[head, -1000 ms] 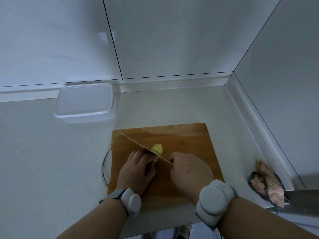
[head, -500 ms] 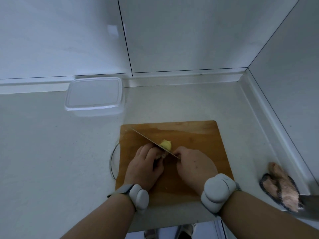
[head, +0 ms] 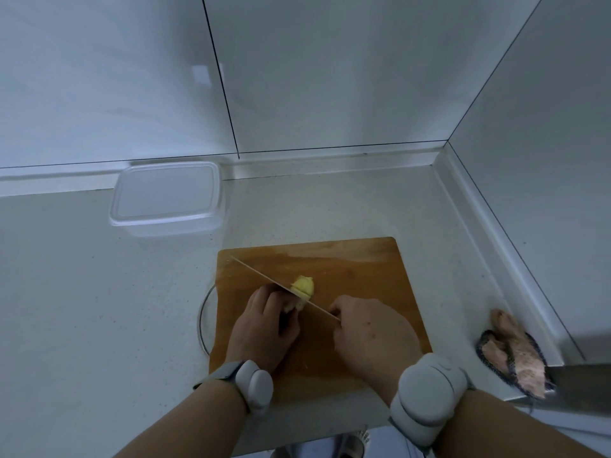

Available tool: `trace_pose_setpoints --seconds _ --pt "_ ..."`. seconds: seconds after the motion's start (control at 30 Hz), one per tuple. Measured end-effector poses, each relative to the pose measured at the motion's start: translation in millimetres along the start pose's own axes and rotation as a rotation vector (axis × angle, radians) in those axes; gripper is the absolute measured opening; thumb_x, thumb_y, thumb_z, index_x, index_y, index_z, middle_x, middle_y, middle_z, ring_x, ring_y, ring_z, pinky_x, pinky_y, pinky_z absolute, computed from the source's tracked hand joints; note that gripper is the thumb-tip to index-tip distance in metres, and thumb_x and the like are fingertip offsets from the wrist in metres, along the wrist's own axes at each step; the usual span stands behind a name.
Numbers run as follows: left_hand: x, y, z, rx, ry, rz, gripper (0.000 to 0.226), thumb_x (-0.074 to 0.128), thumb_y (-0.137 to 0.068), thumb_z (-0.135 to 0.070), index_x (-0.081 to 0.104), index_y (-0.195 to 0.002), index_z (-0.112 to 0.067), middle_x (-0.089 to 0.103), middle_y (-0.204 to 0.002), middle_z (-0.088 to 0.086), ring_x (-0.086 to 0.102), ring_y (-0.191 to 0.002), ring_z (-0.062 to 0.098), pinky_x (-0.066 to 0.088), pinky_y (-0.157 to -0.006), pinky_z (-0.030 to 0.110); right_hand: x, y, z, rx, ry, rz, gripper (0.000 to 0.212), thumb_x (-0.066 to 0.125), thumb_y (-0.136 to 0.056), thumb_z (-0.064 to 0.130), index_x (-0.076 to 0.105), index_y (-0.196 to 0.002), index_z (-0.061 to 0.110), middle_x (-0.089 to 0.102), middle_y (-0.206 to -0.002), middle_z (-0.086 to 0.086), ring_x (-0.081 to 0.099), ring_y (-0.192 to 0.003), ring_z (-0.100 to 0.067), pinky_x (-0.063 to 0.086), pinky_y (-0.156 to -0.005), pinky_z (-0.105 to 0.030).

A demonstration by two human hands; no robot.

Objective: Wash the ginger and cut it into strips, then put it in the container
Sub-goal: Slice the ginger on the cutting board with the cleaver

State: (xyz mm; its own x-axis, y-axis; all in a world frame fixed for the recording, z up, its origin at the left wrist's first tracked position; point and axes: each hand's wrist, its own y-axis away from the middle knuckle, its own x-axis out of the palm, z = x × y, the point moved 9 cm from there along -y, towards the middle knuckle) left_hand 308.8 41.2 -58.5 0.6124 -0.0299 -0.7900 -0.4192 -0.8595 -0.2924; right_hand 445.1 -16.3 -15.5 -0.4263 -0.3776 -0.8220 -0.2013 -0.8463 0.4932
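Your counter (head: 330,206), pale and speckled, carries: a clear container (head: 167,196) at the back edge; a wooden board (head: 360,269) near the front edge; a cloth (head: 515,355) by the right edge.

head view, looking steeply down, close over worktop (head: 82,309)

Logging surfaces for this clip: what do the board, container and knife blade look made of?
Board: likely wood or bamboo, matte, with brown grain streaks. Container: clear plastic, glossy; the counter shows through it. Knife blade: probably steel, a thin grey reflective edge.
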Motion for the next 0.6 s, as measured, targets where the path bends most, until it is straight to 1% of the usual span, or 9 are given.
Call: trace_pose_setpoints --seconds 0.07,0.23,0.43,0.6 --pt "0 0 1 -0.003 -0.007 -0.002 0.027 0.051 -0.079 -0.039 0.055 -0.096 -0.019 0.059 -0.095 0.002 0.055 -0.082 0.016 0.04 -0.062 0.015 1 -1 -1 0.011 0.007 0.007 0.018 0.047 -0.1 0.024 0.059 -0.112 0.028 0.065 -0.09 0.006 0.063 -0.077 -0.013 0.057 -0.075 -0.032" --pt "-1 0 0 -0.002 -0.013 -0.017 0.026 0.05 -0.079 -0.039 0.048 -0.098 -0.023 0.059 -0.094 0.002 0.05 -0.083 0.013 0.041 -0.062 0.017 3 -5 0 0.017 0.026 0.009 0.02 0.047 -0.099 0.022 0.058 -0.115 0.028 0.064 -0.092 0.004 0.063 -0.079 -0.015 0.057 -0.076 -0.034" --pt "-1 0 0 0.011 -0.022 -0.025 0.026 0.051 -0.079 -0.037 0.053 -0.094 -0.016 0.059 -0.091 0.003 0.047 -0.081 0.012 0.039 -0.061 0.016 9 -15 4 0.016 0.031 0.036 0.022 0.048 -0.099 0.02 0.057 -0.118 0.025 0.064 -0.095 0.002 0.064 -0.081 -0.018 0.058 -0.078 -0.037" --pt "-3 -1 -3 0.024 -0.006 -0.03 0.022 0.052 -0.078 -0.035 0.047 -0.094 -0.021 0.057 -0.089 0.002 0.044 -0.08 0.009 0.037 -0.061 0.014 12 -21 8 0.011 0.033 0.032 0.024 0.047 -0.099 0.017 0.056 -0.121 0.025 0.064 -0.096 0.001 0.064 -0.082 -0.019 0.057 -0.079 -0.037"
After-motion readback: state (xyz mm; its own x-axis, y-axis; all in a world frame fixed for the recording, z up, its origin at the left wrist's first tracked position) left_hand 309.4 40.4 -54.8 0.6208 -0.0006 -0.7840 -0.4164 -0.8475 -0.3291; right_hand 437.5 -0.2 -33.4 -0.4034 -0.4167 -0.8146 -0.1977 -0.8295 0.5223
